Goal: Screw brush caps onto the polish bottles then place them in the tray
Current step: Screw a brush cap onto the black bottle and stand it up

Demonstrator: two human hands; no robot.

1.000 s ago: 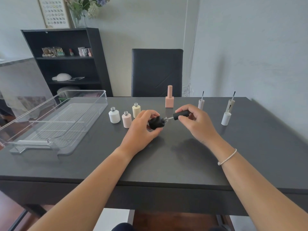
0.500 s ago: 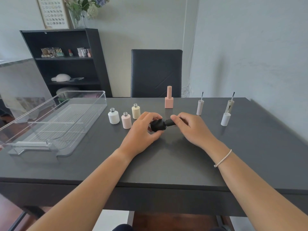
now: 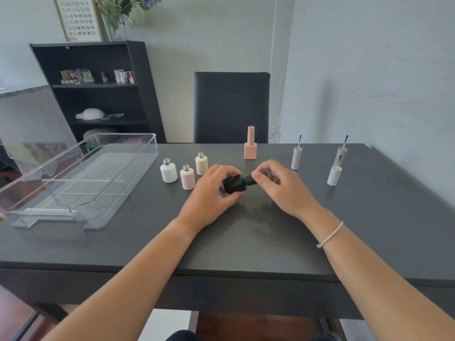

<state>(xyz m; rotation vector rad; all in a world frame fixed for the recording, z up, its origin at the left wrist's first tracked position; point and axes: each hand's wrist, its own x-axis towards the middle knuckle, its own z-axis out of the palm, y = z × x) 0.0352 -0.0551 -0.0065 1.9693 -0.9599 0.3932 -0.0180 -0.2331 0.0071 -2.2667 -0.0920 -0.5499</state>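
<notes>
Hands [image 3: 209, 195] [image 3: 283, 185] gripping black bottle [image 3: 235, 184] and cap [image 3: 251, 180], three uncapped bottles [image 3: 187, 177] beside.

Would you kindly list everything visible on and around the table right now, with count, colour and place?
black bottle: 1, black, tilted above table centre, held
black cap: 1, black, at that bottle's neck
uncapped bottles: 3, white, pink, cream, left of the hands
capped bottle: 1, peach, far centre
loose brush caps: 3, pale pink, beige, white, standing at right
tray: 1, clear, table's left end, no bottles inside
table: 1, dark grey
chair: 1, black, behind table
shelf: 1, black, back left
left hand: grips the black bottle
right hand: pinches the black cap; white bracelet on wrist
</notes>
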